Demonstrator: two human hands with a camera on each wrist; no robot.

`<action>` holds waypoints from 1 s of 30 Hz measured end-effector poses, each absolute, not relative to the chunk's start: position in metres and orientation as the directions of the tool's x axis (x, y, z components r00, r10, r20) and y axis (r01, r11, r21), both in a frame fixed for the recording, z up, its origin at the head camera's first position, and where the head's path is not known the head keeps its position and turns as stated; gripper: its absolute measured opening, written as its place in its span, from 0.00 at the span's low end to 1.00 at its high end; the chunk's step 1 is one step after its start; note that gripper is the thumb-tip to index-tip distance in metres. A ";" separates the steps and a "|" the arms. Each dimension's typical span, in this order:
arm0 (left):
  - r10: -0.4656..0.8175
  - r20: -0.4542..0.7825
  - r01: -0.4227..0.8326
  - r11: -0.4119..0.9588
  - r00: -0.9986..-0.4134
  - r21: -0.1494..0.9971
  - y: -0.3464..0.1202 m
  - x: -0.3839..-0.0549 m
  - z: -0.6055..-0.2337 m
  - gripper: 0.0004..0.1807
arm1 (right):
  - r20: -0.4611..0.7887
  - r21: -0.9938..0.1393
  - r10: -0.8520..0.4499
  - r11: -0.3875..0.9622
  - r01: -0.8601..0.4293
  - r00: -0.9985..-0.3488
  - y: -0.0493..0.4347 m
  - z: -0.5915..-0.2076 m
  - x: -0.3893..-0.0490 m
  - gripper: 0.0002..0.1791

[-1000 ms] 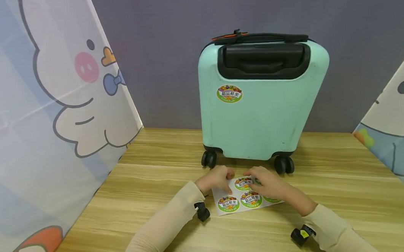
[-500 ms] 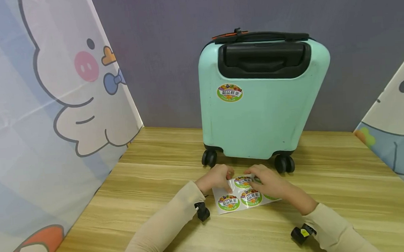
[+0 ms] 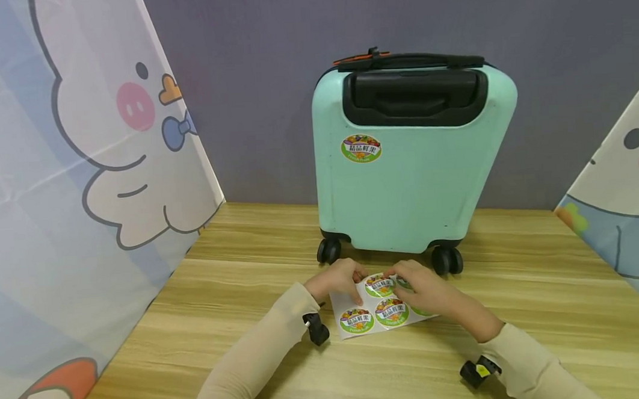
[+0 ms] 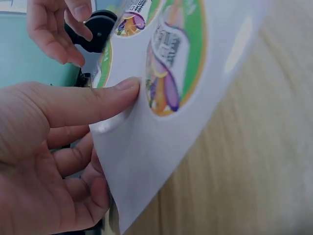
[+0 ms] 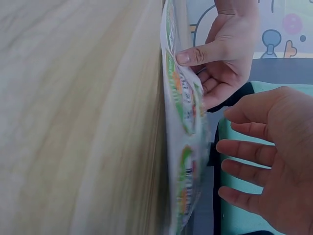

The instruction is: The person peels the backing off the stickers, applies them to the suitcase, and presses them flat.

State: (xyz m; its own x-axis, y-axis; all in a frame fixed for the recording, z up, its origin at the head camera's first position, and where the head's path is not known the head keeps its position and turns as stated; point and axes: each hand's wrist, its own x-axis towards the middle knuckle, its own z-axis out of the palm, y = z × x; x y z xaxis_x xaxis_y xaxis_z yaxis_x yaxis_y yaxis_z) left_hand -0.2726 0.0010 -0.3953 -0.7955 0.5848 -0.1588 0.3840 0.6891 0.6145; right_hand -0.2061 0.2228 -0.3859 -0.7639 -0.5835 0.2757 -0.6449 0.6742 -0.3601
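A white rectangular sheet [image 4: 142, 169] of glossy oval stickers [image 3: 392, 312], green-edged with colourful fruit prints, is lying at an angle above the pale wood-grain table [image 3: 220, 271], just near of a mint-green hard-shell suitcase [image 3: 406, 189] that is standing upright at the far side. The person's bare left hand [image 3: 341, 280] is pinching the sheet at its left part, thumb on a blank patch and other fingers curling in at the far edge. The bare right hand [image 3: 424, 287] is holding nothing, its fingers loosely spreading beside the sheet's far right part.

Judging by the hands, steadying the sheet is the step in hand. Keeping the thumb on blank backing, off the prints, seems wise; a light, even pinch should avoid creasing, and the free hand could be supporting the right end so that it is not sagging.

The head view is showing a matching oval label [image 3: 361, 148] on the suitcase's upper left, which neither wrist view is showing. There, the right hand is covering some stickers and seems to be touching them; the right wrist view is revealing a gap, with the sheet bowing slightly, nearly edge-on. Whether its underside is resting on the table, I cannot tell.
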 end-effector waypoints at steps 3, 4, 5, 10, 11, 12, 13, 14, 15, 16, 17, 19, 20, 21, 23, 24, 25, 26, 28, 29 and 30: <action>0.611 -0.153 0.381 0.649 -0.777 0.659 -0.002 -0.275 -0.397 0.21 | 0.292 -0.352 -0.587 0.668 -0.656 -0.755 0.222 -0.384 -0.206 0.14; 0.620 -0.156 0.375 0.635 -0.769 0.675 -0.003 -0.275 -0.397 0.20 | 0.299 -0.344 -0.590 0.666 -0.662 -0.750 0.221 -0.383 -0.205 0.14; 0.626 -0.161 0.360 0.618 -0.763 0.699 -0.004 -0.275 -0.397 0.19 | 0.309 -0.335 -0.593 0.664 -0.669 -0.744 0.221 -0.383 -0.205 0.15; 0.670 -0.175 0.281 0.514 -0.721 0.810 -0.010 -0.276 -0.392 0.15 | 0.410 -0.248 -0.617 0.634 -0.733 -0.672 0.219 -0.382 -0.204 0.14; 0.676 -0.177 0.264 0.496 -0.715 0.827 -0.012 -0.276 -0.391 0.14 | 0.441 -0.219 -0.624 0.622 -0.751 -0.645 0.219 -0.382 -0.205 0.15; 0.684 -0.179 0.254 0.482 -0.707 0.839 -0.013 -0.276 -0.390 0.13 | 0.470 -0.192 -0.629 0.612 -0.767 -0.619 0.218 -0.383 -0.205 0.15; 0.690 -0.183 0.239 0.468 -0.700 0.851 -0.014 -0.275 -0.388 0.13 | 0.496 -0.166 -0.633 0.602 -0.781 -0.594 0.218 -0.384 -0.206 0.15; 0.696 -0.185 0.227 0.455 -0.693 0.861 -0.015 -0.275 -0.387 0.12 | 0.516 -0.142 -0.638 0.594 -0.791 -0.572 0.218 -0.384 -0.207 0.15; 0.698 -0.185 0.220 0.448 -0.692 0.867 -0.016 -0.274 -0.386 0.12 | 0.531 -0.122 -0.641 0.590 -0.798 -0.554 0.217 -0.385 -0.207 0.16; 0.698 -0.186 0.212 0.442 -0.692 0.872 -0.017 -0.273 -0.385 0.11 | 0.545 -0.100 -0.643 0.587 -0.803 -0.538 0.217 -0.385 -0.208 0.16; 0.699 -0.185 0.207 0.436 -0.691 0.876 -0.017 -0.273 -0.384 0.11 | 0.548 -0.090 -0.645 0.587 -0.804 -0.532 0.217 -0.385 -0.208 0.17; 0.702 -0.183 0.199 0.425 -0.689 0.883 -0.018 -0.272 -0.383 0.11 | 0.552 -0.082 -0.650 0.580 -0.810 -0.522 0.216 -0.385 -0.207 0.17; 0.702 -0.180 0.197 0.421 -0.689 0.885 -0.018 -0.272 -0.383 0.11 | 0.554 -0.081 -0.654 0.574 -0.815 -0.516 0.216 -0.384 -0.207 0.17; 0.700 -0.180 0.194 0.419 -0.691 0.887 -0.018 -0.271 -0.382 0.11 | 0.556 -0.079 -0.657 0.568 -0.819 -0.509 0.216 -0.384 -0.207 0.17; 0.700 -0.178 0.189 0.413 -0.691 0.891 -0.018 -0.270 -0.381 0.11 | 0.563 -0.078 -0.663 0.551 -0.831 -0.492 0.215 -0.384 -0.207 0.17; 0.700 -0.176 0.189 0.411 -0.692 0.892 -0.018 -0.270 -0.381 0.12 | 0.567 -0.078 -0.665 0.544 -0.835 -0.487 0.214 -0.384 -0.207 0.17; 0.701 -0.177 0.186 0.409 -0.691 0.893 -0.018 -0.270 -0.380 0.12 | 0.569 -0.079 -0.666 0.539 -0.838 -0.482 0.214 -0.384 -0.207 0.17; 0.703 -0.176 0.185 0.406 -0.689 0.895 -0.018 -0.269 -0.380 0.12 | 0.571 -0.077 -0.667 0.537 -0.840 -0.479 0.213 -0.384 -0.207 0.17; 0.710 -0.171 0.188 0.398 -0.683 0.898 -0.018 -0.269 -0.378 0.12 | 0.572 -0.076 -0.666 0.539 -0.839 -0.479 0.213 -0.384 -0.206 0.17; 0.715 -0.170 0.191 0.395 -0.679 0.898 -0.018 -0.269 -0.377 0.12 | 0.570 -0.076 -0.665 0.543 -0.836 -0.483 0.213 -0.384 -0.206 0.17; 0.719 -0.167 0.198 0.394 -0.674 0.898 -0.017 -0.269 -0.376 0.12 | 0.567 -0.076 -0.663 0.548 -0.833 -0.488 0.212 -0.384 -0.206 0.17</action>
